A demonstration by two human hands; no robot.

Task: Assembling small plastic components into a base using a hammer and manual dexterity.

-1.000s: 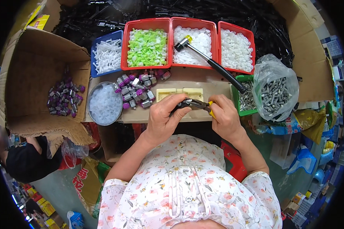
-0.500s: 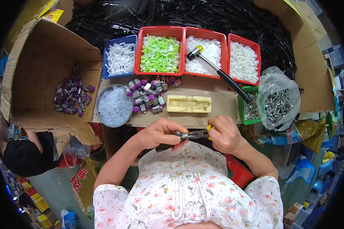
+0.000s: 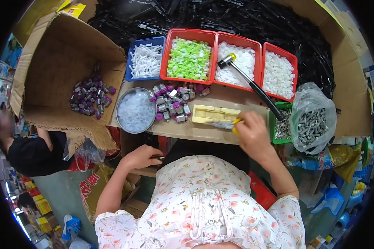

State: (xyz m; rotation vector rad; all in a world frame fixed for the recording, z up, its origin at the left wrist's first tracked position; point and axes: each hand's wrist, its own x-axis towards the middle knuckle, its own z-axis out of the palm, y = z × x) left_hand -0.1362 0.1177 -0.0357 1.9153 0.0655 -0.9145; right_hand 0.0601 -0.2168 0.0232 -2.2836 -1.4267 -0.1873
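Note:
My right hand (image 3: pixel 252 132) is closed round the yellow handles of a pair of pliers (image 3: pixel 225 124). Their blurred metal jaws point left, at the front edge of the cream moulded block (image 3: pixel 215 113) on the table; whether they touch it I cannot tell. Low on the left, in front of the table edge, my left hand (image 3: pixel 140 158) has its fingers curled, and a small dark piece (image 3: pixel 159 158) sticks out at the fingertips. Left of the block lies a heap of small grey metal parts with purple ends (image 3: pixel 175 101). A round metal bowl (image 3: pixel 118 108) of translucent pieces stands beside the heap.
Behind are a blue tray (image 3: pixel 127 66) and three red trays (image 3: pixel 162 62) of small plastic parts. A hammer (image 3: pixel 253 85) lies across two of them. On the right stand a green tray (image 3: pixel 283 141) and a plastic bag (image 3: pixel 313 118) of metal pieces. A cardboard box (image 3: pixel 37 62) lies open at left.
My hands have parted. The right one has carried the pliers up to the cream block; the left has dropped down and left with the dark piece. The whole view has shifted slightly.

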